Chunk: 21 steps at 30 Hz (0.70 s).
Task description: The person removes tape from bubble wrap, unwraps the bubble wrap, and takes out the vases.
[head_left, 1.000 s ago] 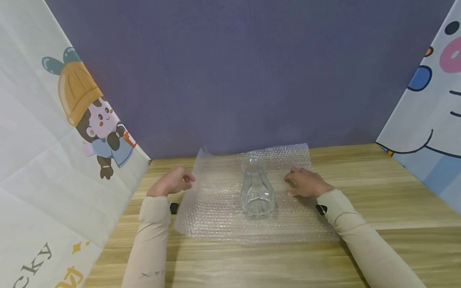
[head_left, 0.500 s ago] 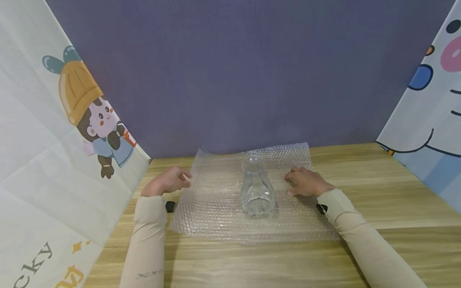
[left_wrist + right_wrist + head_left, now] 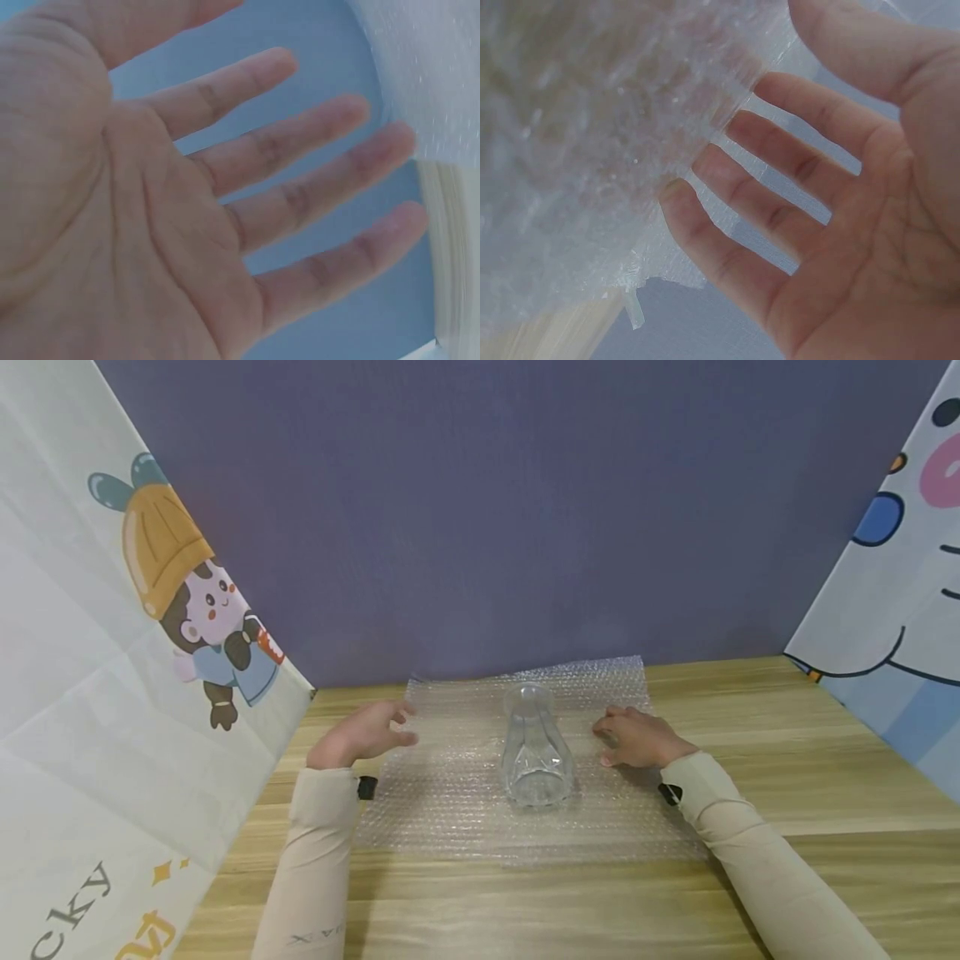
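Observation:
A clear glass vase (image 3: pixel 537 752) is on a sheet of bubble wrap (image 3: pixel 457 777). Its wider end is nearer to me, its narrower end toward the back wall; I cannot tell whether it stands or lies. At the sheet's left edge is my left hand (image 3: pixel 367 732), fingers spread and straight in the left wrist view, with nothing held. My right hand (image 3: pixel 637 739) is over the right part of the sheet. In the right wrist view its extended fingertips touch the bubble wrap (image 3: pixel 577 150), and the thumb is apart from the fingers.
The wood-grain table (image 3: pixel 757 735) bears the sheet. A dark blue panel (image 3: pixel 480 510) closes off the back. White printed panels, one on the left (image 3: pixel 82 668) with a cartoon figure and one on the right (image 3: pixel 885 627), flank the table.
My left hand drew slightly left, then came back right with its fingers opened out. The sheet's raised back left corner has dropped flatter. The right hand and vase stayed put.

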{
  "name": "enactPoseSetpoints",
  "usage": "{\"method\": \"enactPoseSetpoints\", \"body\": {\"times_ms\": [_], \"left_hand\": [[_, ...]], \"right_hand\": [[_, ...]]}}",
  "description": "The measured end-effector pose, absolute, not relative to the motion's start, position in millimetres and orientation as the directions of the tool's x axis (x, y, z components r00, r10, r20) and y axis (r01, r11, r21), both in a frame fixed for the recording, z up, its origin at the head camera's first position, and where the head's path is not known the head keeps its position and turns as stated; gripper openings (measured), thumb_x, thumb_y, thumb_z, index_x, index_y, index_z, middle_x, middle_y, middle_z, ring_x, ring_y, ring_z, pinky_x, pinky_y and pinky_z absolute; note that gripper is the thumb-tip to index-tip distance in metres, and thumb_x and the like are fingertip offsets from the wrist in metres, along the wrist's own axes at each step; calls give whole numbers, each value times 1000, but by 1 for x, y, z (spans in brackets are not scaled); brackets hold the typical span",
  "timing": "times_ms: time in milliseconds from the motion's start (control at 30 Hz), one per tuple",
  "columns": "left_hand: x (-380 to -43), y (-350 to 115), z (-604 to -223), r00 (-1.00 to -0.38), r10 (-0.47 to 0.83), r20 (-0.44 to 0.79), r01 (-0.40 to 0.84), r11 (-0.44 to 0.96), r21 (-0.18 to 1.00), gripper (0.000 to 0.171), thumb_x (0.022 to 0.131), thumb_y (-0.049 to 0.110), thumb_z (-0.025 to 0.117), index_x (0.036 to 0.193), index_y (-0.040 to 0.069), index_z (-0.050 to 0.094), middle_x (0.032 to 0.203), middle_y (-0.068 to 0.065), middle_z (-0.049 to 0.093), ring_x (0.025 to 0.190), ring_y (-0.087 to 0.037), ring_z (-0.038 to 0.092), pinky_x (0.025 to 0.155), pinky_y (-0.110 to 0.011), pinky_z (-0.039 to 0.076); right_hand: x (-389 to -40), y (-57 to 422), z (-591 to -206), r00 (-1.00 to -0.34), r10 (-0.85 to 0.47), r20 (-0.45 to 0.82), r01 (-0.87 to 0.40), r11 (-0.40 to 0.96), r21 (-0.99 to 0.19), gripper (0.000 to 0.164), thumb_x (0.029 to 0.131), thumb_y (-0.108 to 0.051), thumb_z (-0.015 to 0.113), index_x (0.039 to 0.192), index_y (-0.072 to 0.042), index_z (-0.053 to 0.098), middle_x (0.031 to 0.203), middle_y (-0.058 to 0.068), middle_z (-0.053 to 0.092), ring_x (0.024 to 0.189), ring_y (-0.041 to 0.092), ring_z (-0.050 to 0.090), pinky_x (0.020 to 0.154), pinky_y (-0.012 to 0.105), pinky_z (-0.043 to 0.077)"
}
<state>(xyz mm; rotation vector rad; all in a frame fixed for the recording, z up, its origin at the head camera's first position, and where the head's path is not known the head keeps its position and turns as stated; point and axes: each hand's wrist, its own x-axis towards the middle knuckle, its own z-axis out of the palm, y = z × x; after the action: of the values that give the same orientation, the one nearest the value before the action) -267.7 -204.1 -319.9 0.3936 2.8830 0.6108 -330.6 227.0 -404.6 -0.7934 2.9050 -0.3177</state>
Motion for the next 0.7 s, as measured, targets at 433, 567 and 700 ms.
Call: {"method": "enactPoseSetpoints", "body": {"times_ms": [433,567,700], "left_hand": [[-281,-163,-352,-929,355,-105,273,850,451,81,86,11,78,156,5,39,162,-17,40,151,-38,35,125,-52,30],[-283,-155,-363,-923,361,-131,271,854,444,87,82,12,82,157,6,38,155,-19,48,142,-37,47,120,-52,37],[-284,-148,-372,-923,353,-153,261,866,427,93,79,19,86,157,6,37,146,-22,54,130,-37,56,114,-52,45]], "right_hand": [[-331,227,-404,-851,-523,-48,-500,835,-228,57,87,-30,81,137,-7,64,148,24,52,134,52,48,101,68,46],[-332,227,-404,-852,-521,-52,-497,837,-229,58,87,-31,81,137,-7,63,148,24,51,135,52,47,102,68,45],[-331,227,-405,-854,-518,-49,-495,838,-230,58,87,-31,81,137,-7,64,147,23,52,135,52,47,102,69,45]]}}
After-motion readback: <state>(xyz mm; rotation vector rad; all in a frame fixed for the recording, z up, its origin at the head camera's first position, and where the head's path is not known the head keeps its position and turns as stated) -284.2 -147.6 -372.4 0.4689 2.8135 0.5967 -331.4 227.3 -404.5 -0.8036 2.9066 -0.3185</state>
